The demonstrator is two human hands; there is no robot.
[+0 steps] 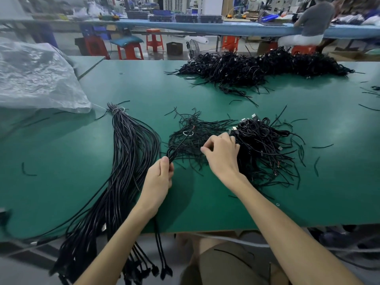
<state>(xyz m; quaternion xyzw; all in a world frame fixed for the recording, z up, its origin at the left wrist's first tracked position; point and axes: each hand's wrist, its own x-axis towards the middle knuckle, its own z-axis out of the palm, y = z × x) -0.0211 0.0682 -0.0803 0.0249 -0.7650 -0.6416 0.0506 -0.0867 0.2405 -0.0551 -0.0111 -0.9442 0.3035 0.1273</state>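
At mid-frame | gathering: left hand [160,174] pinches wire bunch [174,151] | right hand [223,154] pinches into tangle [185,140] | next: tease one strand free

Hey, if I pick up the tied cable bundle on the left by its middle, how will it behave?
Probably floppy: the bundle droops over the table edge. Likely holds together near the tie but fans out below. Fairly heavy, with so many cables.

Fingertips of right hand [221,155] out of sight in cable pile [267,145]; far workbenches [226,27] blurry.
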